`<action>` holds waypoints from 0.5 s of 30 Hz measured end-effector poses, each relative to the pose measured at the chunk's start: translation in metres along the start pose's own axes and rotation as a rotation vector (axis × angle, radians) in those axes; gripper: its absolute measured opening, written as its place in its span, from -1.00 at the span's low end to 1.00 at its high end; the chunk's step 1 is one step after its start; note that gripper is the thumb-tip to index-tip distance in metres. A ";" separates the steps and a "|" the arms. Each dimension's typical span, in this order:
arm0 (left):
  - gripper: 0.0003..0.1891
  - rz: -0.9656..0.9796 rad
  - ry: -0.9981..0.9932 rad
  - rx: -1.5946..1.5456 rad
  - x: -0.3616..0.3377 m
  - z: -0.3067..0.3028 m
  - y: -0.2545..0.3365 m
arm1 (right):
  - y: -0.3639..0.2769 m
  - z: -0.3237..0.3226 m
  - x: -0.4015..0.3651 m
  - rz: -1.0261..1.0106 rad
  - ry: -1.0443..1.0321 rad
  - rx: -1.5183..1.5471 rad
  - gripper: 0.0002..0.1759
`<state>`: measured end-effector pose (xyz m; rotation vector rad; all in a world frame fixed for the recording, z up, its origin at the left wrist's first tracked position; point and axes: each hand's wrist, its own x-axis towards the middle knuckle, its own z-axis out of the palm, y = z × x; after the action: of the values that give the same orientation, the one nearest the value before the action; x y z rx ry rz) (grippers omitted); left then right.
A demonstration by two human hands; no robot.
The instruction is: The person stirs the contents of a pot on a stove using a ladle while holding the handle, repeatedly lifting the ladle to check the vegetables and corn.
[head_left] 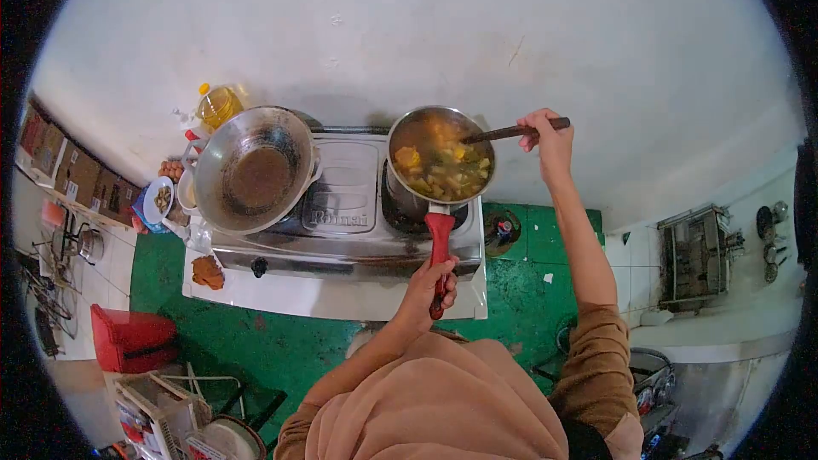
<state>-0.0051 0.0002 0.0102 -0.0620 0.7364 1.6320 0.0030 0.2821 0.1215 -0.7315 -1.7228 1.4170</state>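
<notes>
A steel saucepan point(432, 198) stands on the right burner of the stove point(341, 175), with chopped vegetables in broth inside. My left hand point(429, 294) is wrapped round its red handle point(439, 243). In my right hand point(550, 143), at the pan's right side, is the dark stick-like handle of a utensil point(504, 132); its lower end goes into the soup and is hidden there. To the left, a large wok point(260, 172) rests on the other burner, with a little brown liquid or residue at its bottom.
Behind the wok stands an oil bottle point(219, 106) with a yellow cap. A white plate point(158, 199) and eggs point(171, 170) are left of the stove. A brown cloth-like item point(207, 273) lies on the white counter's front left. A red chair point(132, 339) is at lower left.
</notes>
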 end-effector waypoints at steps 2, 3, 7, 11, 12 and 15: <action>-0.71 0.000 -0.004 -0.003 0.000 0.000 0.000 | -0.007 -0.001 -0.013 -0.050 -0.006 -0.012 -0.83; -0.71 -0.002 0.000 -0.007 0.000 0.000 0.000 | -0.009 -0.002 -0.019 -0.049 -0.005 -0.011 -0.83; -0.69 -0.008 0.022 0.018 -0.001 0.002 0.002 | -0.022 -0.004 -0.041 -0.139 -0.019 -0.037 -0.84; -0.71 -0.007 0.004 -0.011 0.001 0.000 0.000 | -0.031 -0.007 -0.064 -0.226 -0.032 -0.090 -0.82; -0.71 -0.008 0.007 -0.019 0.000 0.001 0.000 | -0.035 -0.007 -0.071 -0.225 -0.030 -0.091 -0.82; -0.71 -0.002 -0.004 -0.024 0.001 -0.001 -0.001 | -0.038 -0.008 -0.091 -0.291 -0.064 -0.130 -0.87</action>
<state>-0.0051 0.0009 0.0084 -0.0766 0.7129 1.6384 0.0600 0.2038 0.1411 -0.4823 -1.8979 1.1486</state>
